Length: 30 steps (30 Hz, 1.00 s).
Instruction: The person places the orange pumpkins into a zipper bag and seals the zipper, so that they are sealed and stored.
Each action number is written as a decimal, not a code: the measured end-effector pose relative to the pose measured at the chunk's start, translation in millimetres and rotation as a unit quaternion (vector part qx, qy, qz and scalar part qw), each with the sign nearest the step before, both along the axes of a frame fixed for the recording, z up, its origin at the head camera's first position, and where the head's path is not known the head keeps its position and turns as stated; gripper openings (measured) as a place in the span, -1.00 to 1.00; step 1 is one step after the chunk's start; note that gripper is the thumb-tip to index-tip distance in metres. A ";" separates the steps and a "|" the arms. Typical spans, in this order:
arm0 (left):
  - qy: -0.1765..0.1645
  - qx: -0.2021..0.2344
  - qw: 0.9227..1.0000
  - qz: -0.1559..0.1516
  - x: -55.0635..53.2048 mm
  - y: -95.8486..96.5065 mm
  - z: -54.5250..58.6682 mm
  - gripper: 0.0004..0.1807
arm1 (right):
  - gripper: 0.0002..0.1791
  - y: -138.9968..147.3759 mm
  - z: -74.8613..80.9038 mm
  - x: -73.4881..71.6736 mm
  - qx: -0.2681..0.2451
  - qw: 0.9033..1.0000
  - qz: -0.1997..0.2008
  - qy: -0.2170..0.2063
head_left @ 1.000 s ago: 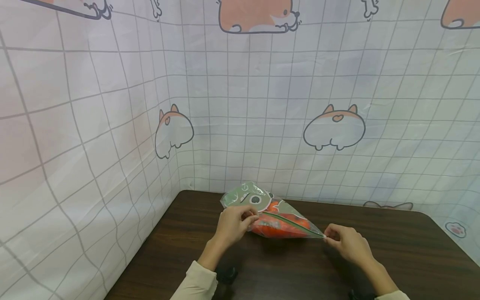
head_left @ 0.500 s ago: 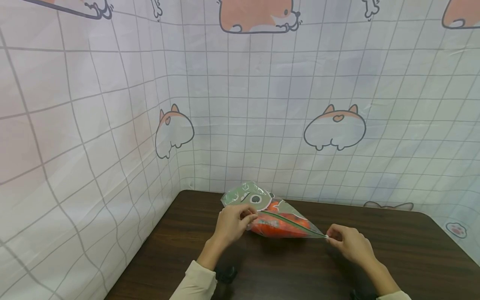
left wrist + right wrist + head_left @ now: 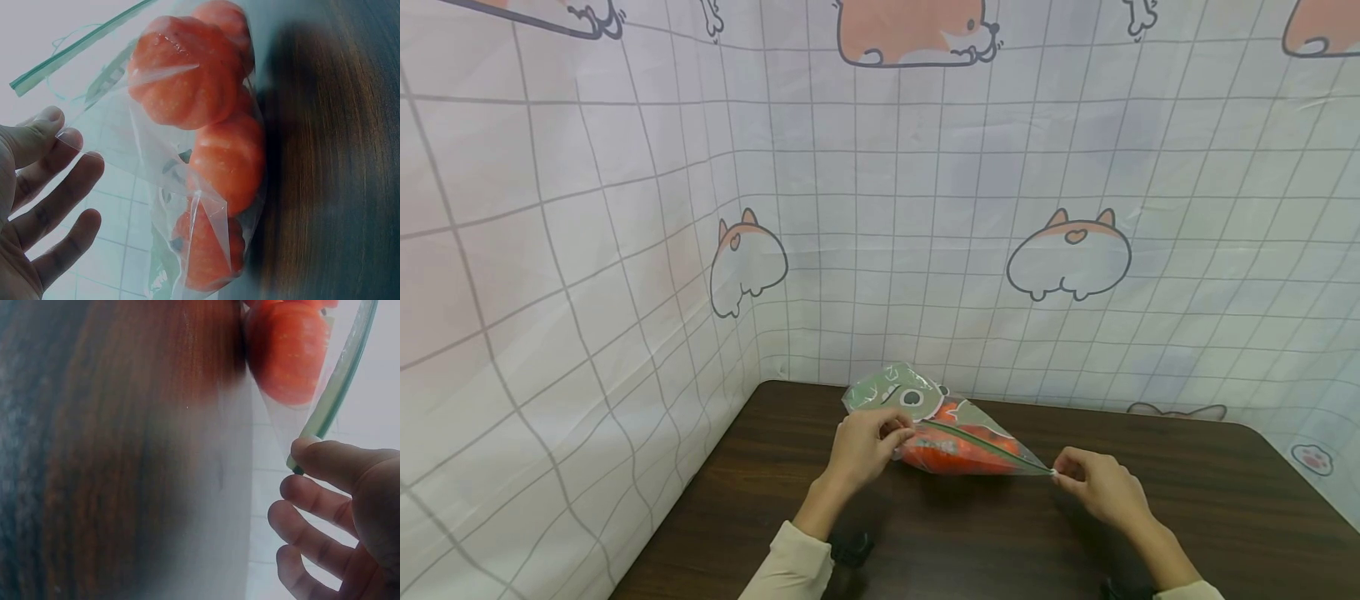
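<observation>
A clear zip bag with a green cartoon face printed on it lies tilted on the table. Inside are several ribbed, orange-red, pumpkin-like pieces. My left hand pinches the bag's clear film between thumb and index finger, its other fingers spread, as the left wrist view shows. Across the bag runs a green zip strip. At its right end my right hand pinches the bag's corner between thumb and index finger; in the right wrist view the strip reaches those fingertips.
The dark wooden table runs back to a white gridded cloth printed with cartoon dogs. A second side of the cloth rises along the table's left edge. A small black object is by the left wrist.
My right hand has shifted very slightly to the right, with the bag's corner still pinched. The left hand keeps its hold in nearly the same place.
</observation>
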State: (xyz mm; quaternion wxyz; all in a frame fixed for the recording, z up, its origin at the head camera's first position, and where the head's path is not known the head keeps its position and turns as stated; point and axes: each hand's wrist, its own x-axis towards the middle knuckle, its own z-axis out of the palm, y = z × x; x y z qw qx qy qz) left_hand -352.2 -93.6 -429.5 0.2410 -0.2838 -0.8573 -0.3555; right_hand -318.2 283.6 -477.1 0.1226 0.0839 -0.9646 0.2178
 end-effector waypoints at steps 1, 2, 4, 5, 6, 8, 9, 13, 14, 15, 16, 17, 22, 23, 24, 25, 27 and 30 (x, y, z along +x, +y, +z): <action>0.000 -0.001 1.000 0.000 0.1 0.0 0.0 -0.94 | -0.92 0.2 -0.2 -0.2 0.001 1.000 -0.001 0.001; 0.001 -0.001 1.000 -0.001 0.1 0.1 0.0 -0.94 | -0.92 0.5 -0.5 -0.7 0.000 1.000 0.000 0.001; 0.004 0.000 1.000 -0.003 -0.2 0.2 -0.1 -0.95 | -0.92 0.5 -0.5 -1.0 -0.001 1.000 -0.002 0.000; 0.006 -0.001 1.000 -0.004 -0.5 0.3 -0.3 -0.95 | -0.92 0.4 -0.6 -1.0 -0.001 1.000 -0.004 0.000; 0.008 -0.001 1.000 -0.006 -0.6 0.4 -0.6 -0.95 | -0.92 0.3 -0.4 -1.2 -0.002 1.000 -0.006 -0.001; 0.013 -0.001 1.000 -0.013 -1.2 1.0 -1.3 -0.95 | -0.92 0.2 -0.3 -1.8 -0.002 1.000 -0.007 -0.003; 0.015 -0.003 1.000 -0.017 -1.4 1.5 -1.7 -0.95 | -0.91 0.1 0.0 -1.9 -0.001 1.000 -0.009 -0.005; 0.013 -0.006 0.999 -0.039 -0.8 4.2 -3.1 -0.95 | -0.91 0.8 0.2 -3.3 0.006 1.000 -0.021 -0.014; 0.010 -0.008 0.999 -0.043 -0.2 5.1 -3.3 -0.94 | -0.91 1.1 0.0 -3.5 0.006 1.000 -0.024 -0.017; 0.004 -0.008 0.999 -0.047 0.6 6.1 -3.3 -0.92 | -0.91 1.4 -0.3 -3.6 0.005 0.999 -0.026 -0.019; 0.001 -0.009 0.999 -0.051 1.3 7.2 -3.5 -0.92 | -0.91 1.6 -0.7 -3.8 0.001 0.999 -0.027 -0.023; -0.003 -0.010 0.998 -0.055 1.9 8.5 -3.8 -0.93 | -0.90 1.5 -1.1 -3.7 -0.002 0.999 -0.027 -0.026; -0.020 -0.025 0.996 -0.081 3.8 15.7 -6.4 -0.92 | -0.88 -0.6 -2.3 -3.8 -0.035 0.998 -0.002 -0.042; -0.024 -0.027 0.996 -0.087 4.2 17.2 -6.8 -0.92 | -0.87 -1.1 -2.4 -3.9 -0.040 0.998 0.005 -0.044; -0.029 -0.029 0.995 -0.093 4.6 18.4 -7.1 -0.91 | -0.85 -1.5 -2.7 -4.2 -0.047 0.998 0.013 -0.048; -0.033 -0.030 0.994 -0.098 4.9 19.5 -7.6 -0.90 | -0.84 -1.8 -2.8 -4.3 -0.051 0.997 0.020 -0.049; -0.044 -0.034 0.993 -0.105 5.9 21.4 -8.1 -0.89 | -0.80 -2.2 -3.3 -4.4 -0.063 0.996 0.032 -0.053; -0.046 -0.049 0.991 -0.116 6.6 23.9 -9.6 -0.89 | -0.75 -1.2 -5.0 -5.2 -0.076 0.994 0.054 -0.058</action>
